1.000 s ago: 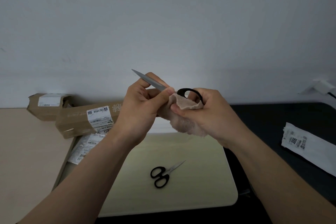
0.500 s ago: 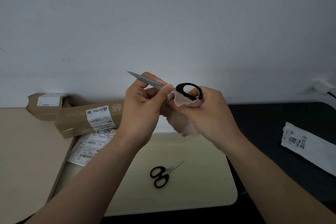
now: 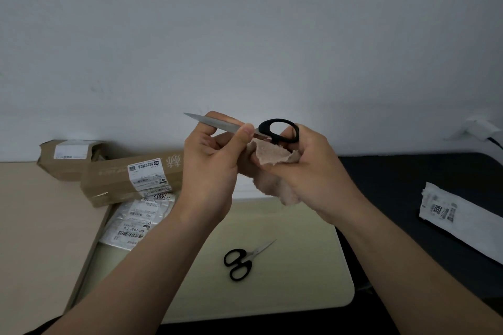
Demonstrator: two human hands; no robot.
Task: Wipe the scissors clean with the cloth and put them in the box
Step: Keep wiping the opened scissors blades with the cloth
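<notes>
Left hand (image 3: 209,171) fingers (image 3: 245,133) pinch blades of black-handled scissors (image 3: 215,121). Right hand (image 3: 313,174) fingers (image 3: 283,171) curl round beige cloth (image 3: 272,156), touching the scissors' handle

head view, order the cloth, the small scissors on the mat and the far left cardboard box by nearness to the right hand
1. Cloth, held in the right hand itself.
2. Small scissors, below it on the pale mat.
3. Cardboard box, far left at the back.

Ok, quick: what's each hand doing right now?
Left hand: pinching the blade of the big scissors.
Right hand: gripping the cloth, bunched under the scissors' handle.
</notes>
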